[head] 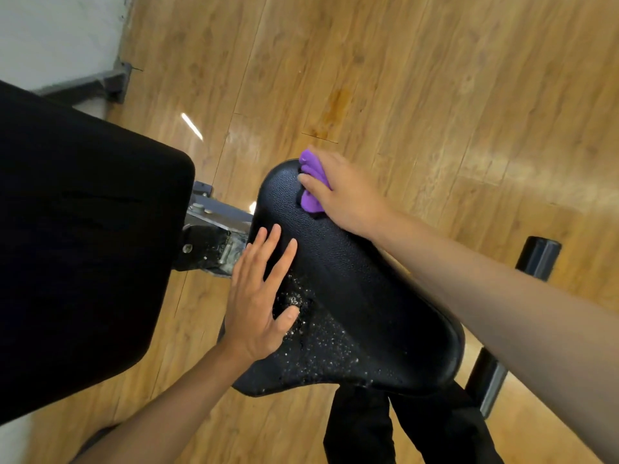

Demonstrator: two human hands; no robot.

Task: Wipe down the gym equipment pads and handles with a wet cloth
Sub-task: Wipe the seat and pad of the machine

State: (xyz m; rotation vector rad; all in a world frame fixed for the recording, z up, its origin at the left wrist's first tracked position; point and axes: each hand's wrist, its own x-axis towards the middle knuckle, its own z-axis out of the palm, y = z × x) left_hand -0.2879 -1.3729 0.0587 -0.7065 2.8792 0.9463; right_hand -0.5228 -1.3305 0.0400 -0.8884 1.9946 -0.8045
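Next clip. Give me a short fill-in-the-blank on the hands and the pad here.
The cloth held by the right hand is ____ in colour.
The left hand lies flat on the seat pad and holds ____.
Water droplets speckle the pad's end nearer the ____ hand.
The floor is ____ planking.
Missing: purple, nothing, left, wooden.

We see a pebbled, glossy black seat pad point(351, 279), soft purple cloth point(313, 182), shiny wood-look floor point(435, 78), perhaps laminate.

No writing, label, brand or number is legible on the seat pad point(361, 283) or back pad point(83, 229).
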